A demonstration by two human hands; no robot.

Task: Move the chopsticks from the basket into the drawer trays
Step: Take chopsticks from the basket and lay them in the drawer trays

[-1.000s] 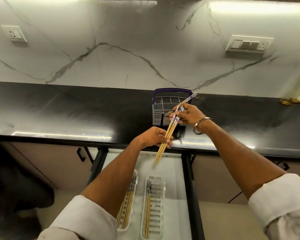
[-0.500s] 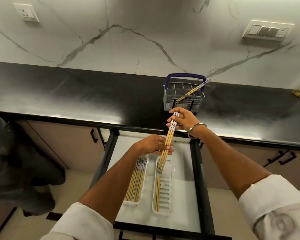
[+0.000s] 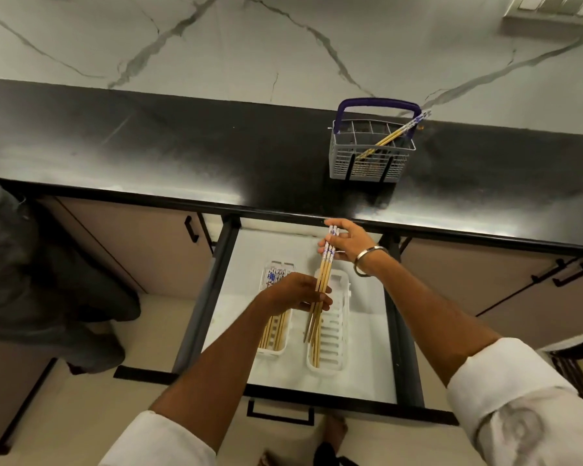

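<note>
I hold a bundle of wooden chopsticks with blue-patterned tops over the open drawer. My right hand pinches their top ends. My left hand grips them lower down. Their tips reach into the right white tray. The left white tray holds several chopsticks, partly hidden by my left hand. On the black counter stands the grey basket with a blue handle; a few chopsticks lean in it.
The black counter edge runs just above the drawer. Closed cabinet doors flank the drawer on both sides. Dark clothing of a person is at the left. A bare foot shows below the drawer front.
Both hands have carried the chopstick bundle down from the counter by the basket, over the edge, to the right tray in the drawer. The view has tilted downward.
</note>
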